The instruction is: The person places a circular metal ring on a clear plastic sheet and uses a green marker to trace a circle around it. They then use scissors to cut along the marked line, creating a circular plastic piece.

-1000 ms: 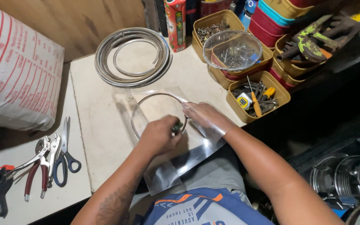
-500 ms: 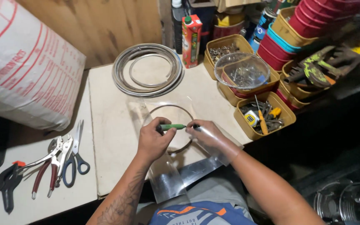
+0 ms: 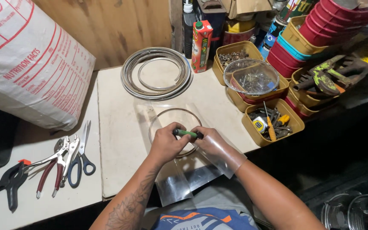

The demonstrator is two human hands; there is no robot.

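- While both hands sit over the clear plastic sheet (image 3: 179,183) near the front edge of the table (image 3: 120,140), left hand (image 3: 167,145) is closed round a green-handled tool (image 3: 187,133), tip pointing right.
- Right hand (image 3: 213,142) is under/behind the sheet w/ fingers curled; can't tell if it's gripping anything.
- Wire ring (image 3: 173,130) lies on the sheet right by the hands.
- Coil of metal tubing (image 3: 156,73) further back, scissors (image 3: 79,157) + pliers (image 3: 50,168) off to the left.

Open surface (image 3: 120,140) left of hands. Far edge blocked by wire coil (image 3: 156,73); right edge by yellow trays (image 3: 272,122); left by pliers (image 3: 52,166) and scissors (image 3: 81,155).
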